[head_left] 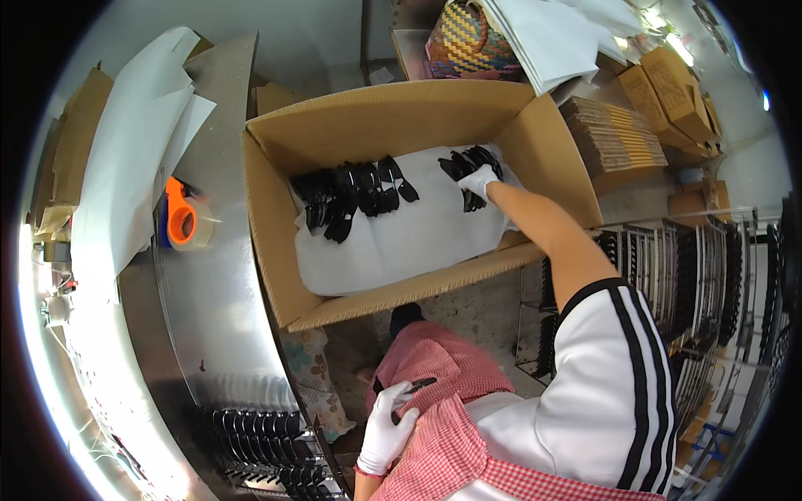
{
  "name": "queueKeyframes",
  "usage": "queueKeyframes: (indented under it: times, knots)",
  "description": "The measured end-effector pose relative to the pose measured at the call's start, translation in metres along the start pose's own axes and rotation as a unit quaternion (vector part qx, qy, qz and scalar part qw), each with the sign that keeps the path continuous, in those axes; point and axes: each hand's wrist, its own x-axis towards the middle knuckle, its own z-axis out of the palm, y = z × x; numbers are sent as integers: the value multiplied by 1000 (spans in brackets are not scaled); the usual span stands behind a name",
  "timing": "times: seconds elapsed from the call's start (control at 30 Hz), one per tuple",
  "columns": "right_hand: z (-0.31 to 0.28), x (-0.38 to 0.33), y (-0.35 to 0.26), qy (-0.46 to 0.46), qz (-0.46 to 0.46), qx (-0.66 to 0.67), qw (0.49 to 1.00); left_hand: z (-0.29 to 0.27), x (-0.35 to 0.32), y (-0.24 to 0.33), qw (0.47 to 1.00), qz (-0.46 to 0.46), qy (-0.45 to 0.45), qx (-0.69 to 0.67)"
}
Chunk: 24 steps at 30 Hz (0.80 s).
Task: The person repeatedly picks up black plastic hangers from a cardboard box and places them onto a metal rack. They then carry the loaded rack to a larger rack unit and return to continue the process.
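Note:
A large open cardboard box stands before me, with a white sheet spread inside it. Rows of black glossy curved pieces lie on the sheet at the left; their exact kind I cannot make out. My right hand, in a white glove, reaches into the right part of the box and is closed on a smaller bunch of similar pieces. My left hand, also gloved, is held close to my red checked apron. Its fingers are closed around a black glossy piece.
Left of the box, a steel table carries an orange tape dispenser and white sheets. A rack of black pieces stands lower left. Wire racks are at the right, near flattened cartons. A woven basket sits behind.

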Motion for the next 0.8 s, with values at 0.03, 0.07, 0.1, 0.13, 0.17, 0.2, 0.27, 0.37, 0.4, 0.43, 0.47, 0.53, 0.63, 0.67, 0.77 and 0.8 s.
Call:
queueKeyframes:
  times: [0.03, 0.07, 0.1, 0.13, 0.17, 0.2, 0.27, 0.37, 0.4, 0.43, 0.47, 0.53, 0.63, 0.67, 0.77, 0.8]
  knots:
    - [11, 5, -1, 78, 25, -36, 996, 5, 8, 7, 1000, -6, 0, 0]
    - [20, 10, -2, 107, 41, -30, 993, 9, 14, 12, 1000, -21, 3, 7]
    - [24, 15, -1, 119, 45, -12, 992, 10, 21, 18, 999, -35, -2, 11]
    - [27, 18, 1, 135, 50, -2, 990, 10, 25, 22, 999, -48, -8, 16]
    - [32, 22, 3, 151, 57, 6, 987, 10, 31, 23, 998, -59, -13, 21]
    - [33, 24, 4, 183, 56, 11, 981, 10, 35, 28, 998, -60, -6, 26]
    - [37, 28, 8, 211, 66, 17, 975, 7, 39, 32, 997, -60, 9, 39]
    - [25, 43, 8, 239, 78, -9, 968, 7, 50, 37, 996, -69, 19, 43]
    - [22, 46, 9, 248, 85, -22, 965, 8, 53, 38, 997, -64, 20, 41]
    - [21, 48, 12, 260, 61, -41, 963, 8, 55, 38, 997, -59, 25, 43]
    - [20, 50, 16, 271, 40, -62, 960, 9, 57, 38, 997, -51, 32, 45]
    - [18, 54, 24, 278, 0, -91, 956, 10, 59, 39, 997, -41, 42, 52]
    - [17, 64, 41, 280, -121, -91, 948, 9, 58, 38, 996, -48, 56, 54]
    - [16, 69, 45, 290, -144, -86, 942, 9, 58, 36, 995, -48, 61, 57]
    - [22, 79, 53, 335, -186, -38, 923, 8, 54, 29, 993, -52, 81, 62]
    - [20, 82, 56, 335, -201, -20, 921, 9, 52, 26, 993, -51, 85, 64]
